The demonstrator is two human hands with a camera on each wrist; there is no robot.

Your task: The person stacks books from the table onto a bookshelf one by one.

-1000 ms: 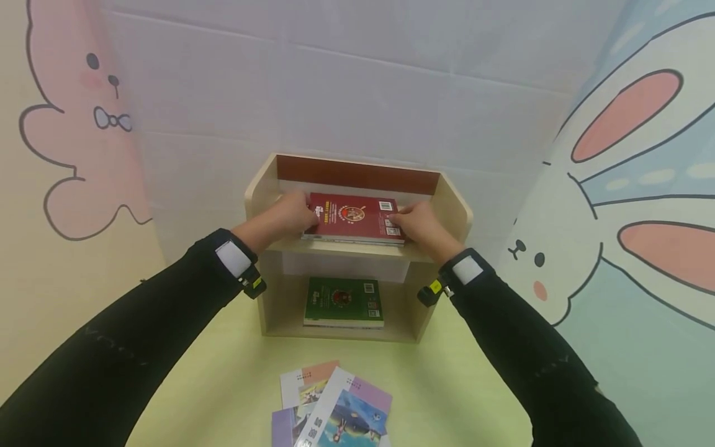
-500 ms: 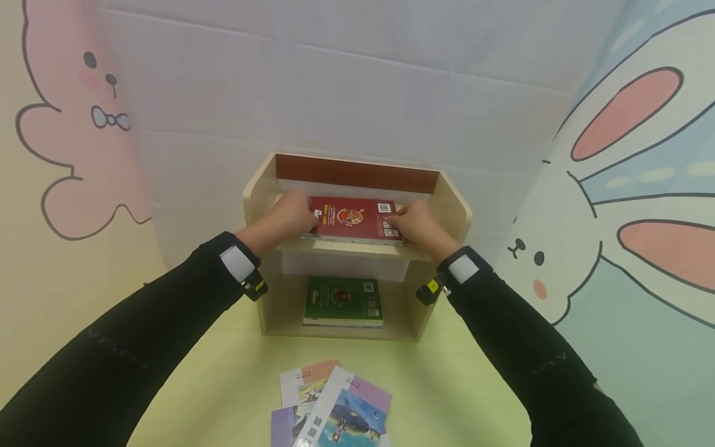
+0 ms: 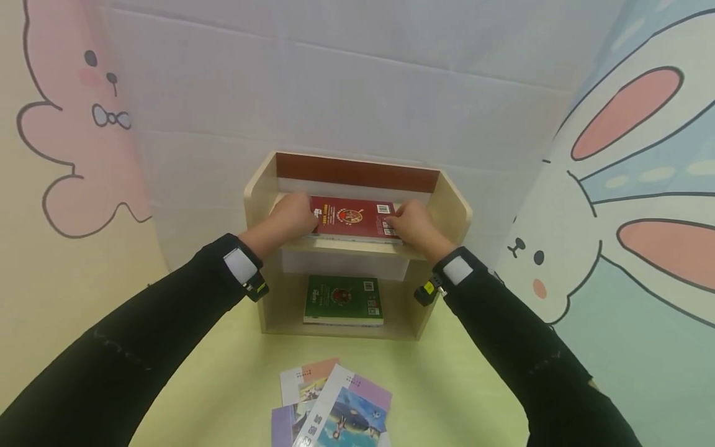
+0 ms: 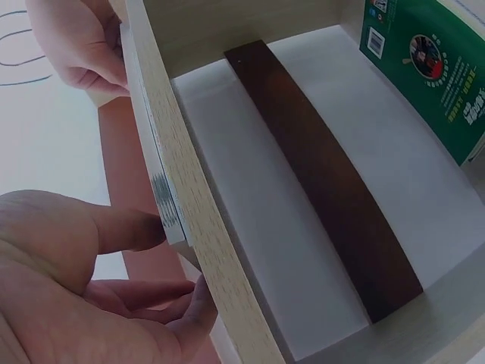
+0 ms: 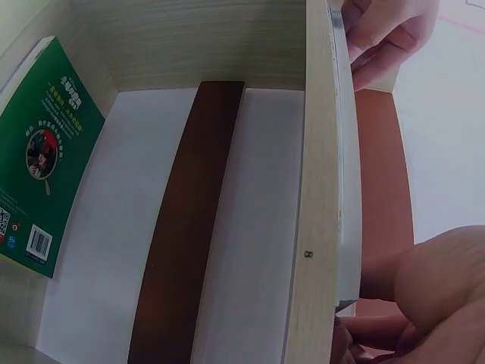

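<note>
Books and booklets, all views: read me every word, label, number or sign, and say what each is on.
Nothing can be quoted for certain.
Red book: white and yellow print and a barcode, too small to read.
Green book: white and yellow lettering and a barcode, too blurred.
Top booklet: dark characters on its white band, too blurred.
Orange-cornered booklet: tiny dark marks, unreadable.

Shelf unit [image 3: 454, 214]: pale boards are showing matt, wood-like grain; dark back strip [image 4: 326, 182] is looking smooth. Red book [image 3: 354, 218], at the unit's upper front edge: paper; cover is showing a smooth, faint gloss. Green book [image 3: 343, 301], near its lower front edge: paper, smooth. Booklets [image 3: 350, 413], before that edge: paper, smooth. Sleeves [image 3: 128, 341]: cloth, matt.
</note>
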